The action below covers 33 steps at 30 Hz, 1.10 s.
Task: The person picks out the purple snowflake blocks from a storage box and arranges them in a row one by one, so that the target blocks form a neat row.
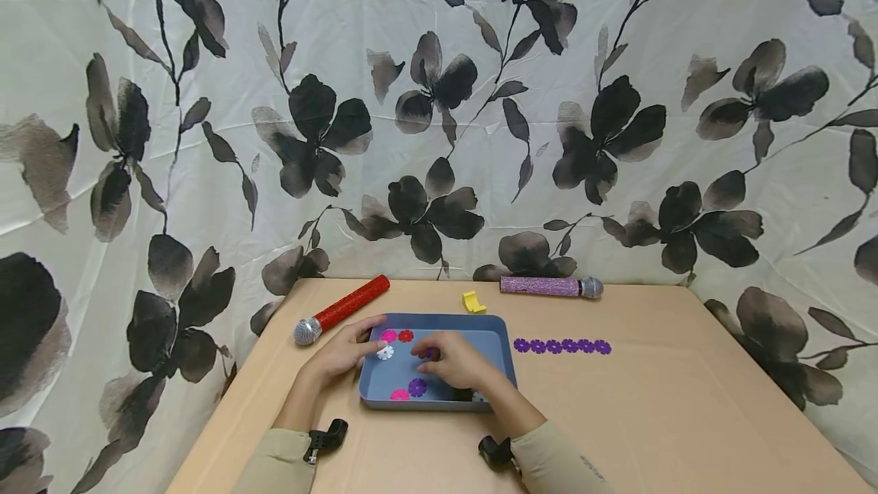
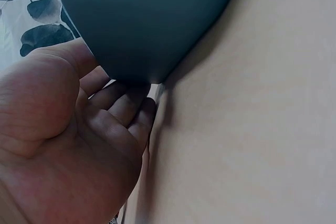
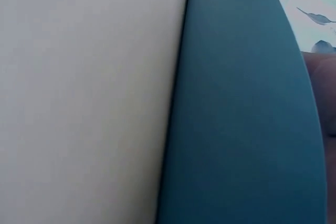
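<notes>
Sleeves (image 1: pixel 277 460) up front, beige, black cam (image 1: pixel 325 439) at each wrist. Next the blue tray (image 1: pixel 432 405) on the worktop (image 1: pixel 652 402), a pink flower (image 1: pixel 400 395) and a purple flower (image 1: pixel 417 387) at its near side. Right hand (image 1: pixel 453 360) is over the middle with bent fingers and a purple bit (image 1: pixel 432 354) showing between finger and thumb, honestly can't tell if it's gripped or just lying under there. Left hand (image 1: pixel 343 349) is grasping the tray's left edge, thumb over the rim by a white flower (image 1: pixel 386 353). Past that, a second pink flower (image 1: pixel 389 335) and a red flower (image 1: pixel 405 335) near the far left corner. Six purple flowers (image 1: pixel 569 345) in a row right of the tray. Red mic (image 1: pixel 353 302) off left, yellow thing (image 1: pixel 473 302) behind the tray, purple mic (image 1: pixel 542 287) right of that, floral cloth (image 1: pixel 411 97) at the back
</notes>
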### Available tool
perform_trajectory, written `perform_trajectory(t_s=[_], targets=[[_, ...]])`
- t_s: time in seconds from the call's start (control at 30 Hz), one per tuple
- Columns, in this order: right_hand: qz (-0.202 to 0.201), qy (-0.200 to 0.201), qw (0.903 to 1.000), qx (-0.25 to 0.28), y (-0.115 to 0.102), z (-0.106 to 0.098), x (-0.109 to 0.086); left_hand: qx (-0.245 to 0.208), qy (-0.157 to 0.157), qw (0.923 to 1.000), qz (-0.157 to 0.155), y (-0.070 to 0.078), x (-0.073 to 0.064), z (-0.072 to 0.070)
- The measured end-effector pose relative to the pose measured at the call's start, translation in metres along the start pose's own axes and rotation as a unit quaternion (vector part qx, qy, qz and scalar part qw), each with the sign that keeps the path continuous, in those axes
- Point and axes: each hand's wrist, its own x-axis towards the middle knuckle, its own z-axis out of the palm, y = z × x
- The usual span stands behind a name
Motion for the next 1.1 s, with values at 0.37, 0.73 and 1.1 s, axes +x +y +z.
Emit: perform_trajectory(t_s=[0.37, 0.73, 1.1], targets=[[-0.009, -0.034, 0.9994, 0.007, -0.0005, 0.0061, 0.0041, 0.007, 0.007, 0.9999, 0.008, 0.0026, 0.0023, 0.0015], [-0.018, -0.056, 0.9983, 0.002, 0.0026, 0.0055, 0.0043, 0.007, 0.005, 0.9999, 0.012, 0.0042, 0.0031, 0.0017], [-0.013, -0.043, 0.9976, -0.053, 0.0032, 0.0101, 0.0040, -0.002, 0.000, 1.0000, 0.008, 0.0034, 0.0017, 0.0034]])
